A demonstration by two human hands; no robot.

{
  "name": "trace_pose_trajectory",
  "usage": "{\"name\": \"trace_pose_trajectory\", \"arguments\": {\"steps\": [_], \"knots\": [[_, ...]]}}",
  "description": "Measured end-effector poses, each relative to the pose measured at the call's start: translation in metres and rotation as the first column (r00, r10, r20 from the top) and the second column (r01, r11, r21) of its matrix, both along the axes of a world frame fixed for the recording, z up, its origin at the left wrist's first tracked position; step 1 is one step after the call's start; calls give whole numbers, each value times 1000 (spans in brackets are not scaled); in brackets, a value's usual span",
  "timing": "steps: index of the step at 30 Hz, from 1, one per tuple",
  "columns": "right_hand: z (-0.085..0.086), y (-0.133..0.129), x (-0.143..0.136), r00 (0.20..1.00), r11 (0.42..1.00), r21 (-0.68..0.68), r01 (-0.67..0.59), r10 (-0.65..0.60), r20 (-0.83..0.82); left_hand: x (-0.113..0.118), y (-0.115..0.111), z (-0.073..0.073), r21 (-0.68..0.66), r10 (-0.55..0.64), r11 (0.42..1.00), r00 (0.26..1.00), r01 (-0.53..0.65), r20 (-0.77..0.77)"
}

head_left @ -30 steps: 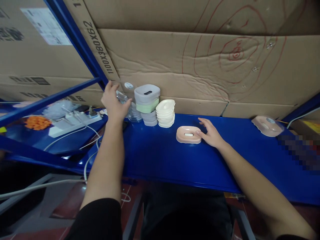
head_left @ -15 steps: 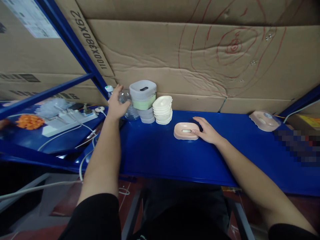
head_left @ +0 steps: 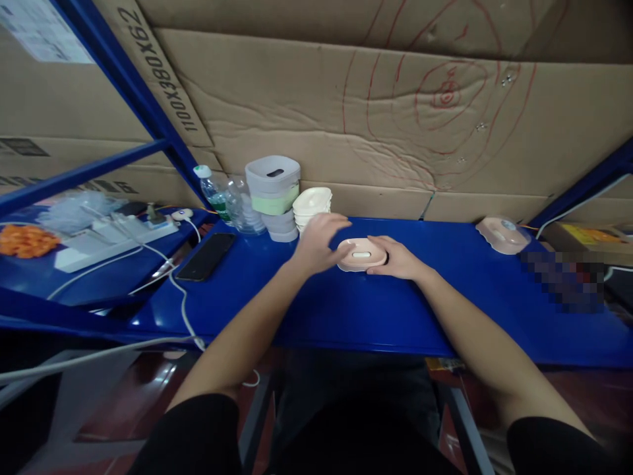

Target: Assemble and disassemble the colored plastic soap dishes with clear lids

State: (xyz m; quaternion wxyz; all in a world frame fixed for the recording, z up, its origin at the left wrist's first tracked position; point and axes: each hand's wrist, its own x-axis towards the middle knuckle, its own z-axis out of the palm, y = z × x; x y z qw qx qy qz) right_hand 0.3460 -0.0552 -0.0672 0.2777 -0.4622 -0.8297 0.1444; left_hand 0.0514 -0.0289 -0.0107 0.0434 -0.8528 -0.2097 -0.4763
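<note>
A pink oval dish with a slot in its middle, like a soap dish, (head_left: 357, 263) lies on the blue table (head_left: 356, 310). My right hand (head_left: 395, 258) grips its right end, thumb at the near side and fingers behind. My left hand (head_left: 318, 243) hovers at the dish's left end with fingers apart, holding nothing; its thumb reaches the rim, though I cannot tell if it touches. Behind the left hand stands a stack of cream dishes (head_left: 312, 199), partly hidden by it. Beside that rises a taller stack of grey and green pieces (head_left: 273, 173).
Clear plastic bottles (head_left: 216, 198) stand back left, with a black phone (head_left: 206, 256) before them. A white cable (head_left: 184, 310) hangs over the left side near a power strip (head_left: 106, 247). Another pink dish (head_left: 502, 236) sits far right. Cardboard (head_left: 297, 86) walls the back.
My left hand has come right and nearer, from the bottles to the pink dish's left end. My right hand has closed further around the right end. The view has shifted slightly.
</note>
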Motion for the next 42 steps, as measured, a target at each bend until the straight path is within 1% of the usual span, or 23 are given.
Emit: {"name": "trace_pose_trajectory", "arguments": {"steps": [2,4,5,7,10,12,16,20,23,26,28,30,31,32,33,34,36,37,38,40,42], "knots": [[4,-3,0,998,1000,17,14,-13,-67,17,-8,-19,-132,-37,991,987,16,-153],[8,-5,-1,992,999,31,23,-18,-126,23,-9,-36,-264,-50,964,974,-11,-222],[9,-6,-2,988,999,32,23,-18,-152,23,-8,-44,-322,-61,946,973,-14,-222],[10,-7,-4,979,999,23,25,-20,-201,20,-3,-55,-428,-89,904,983,12,-161],[11,-7,-8,960,999,-13,46,-48,-275,17,6,-63,-548,-106,833,994,78,-19],[12,-8,-9,946,998,-28,62,-68,-318,17,9,-63,-569,-100,818,995,88,11],[14,-10,-12,926,998,-25,58,-63,-373,19,9,-59,-503,-130,861,988,71,-83],[14,-10,-15,904,999,-35,35,-47,-426,15,6,-53,-481,-170,871,980,100,-105],[12,-9,-15,891,998,-45,34,-51,-451,10,6,-50,-463,-198,873,979,156,-44],[13,-8,-14,859,997,-64,37,-64,-508,8,6,-48,-438,-221,872,974,219,47],[15,-8,-12,832,998,-61,33,-61,-552,9,4,-46,-464,-238,848,966,256,98],[18,-8,-12,813,998,-48,33,-54,-579,11,0,-42,-506,-261,809,954,299,147],[19,-8,-12,809,998,-42,39,-56,-585,12,-2,-40,-511,-264,801,950,312,166],[20,-7,-13,806,998,-37,51,-63,-588,13,-4,-36,-494,-254,813,951,308,175],[20,-7,-13,805,997,-36,63,-72,-589,12,-5,-32,-457,-226,843,958,282,174],[20,-6,-13,807,997,-40,71,-81,-586,10,-6,-27,-404,-177,885,970,231,165],[17,-4,-13,819,996,-57,74,-93,-566,4,-4,-17,-287,-27,955,988,70,151],[15,-2,-12,833,995,-69,72,-98,-545,-1,-1,-13,-243,65,970,986,-25,156],[13,-2,-12,852,994,-79,73,-103,-513,-5,3,-10,-217,160,969,973,-121,169],[8,-1,-11,898,992,-90,84,-114,-425,-14,14,-5,-210,324,936,923,-281,209],[5,-2,-11,940,993,-84,88,-111,-323,-20,25,-3,-240,427,896,871,-372,243]]}}
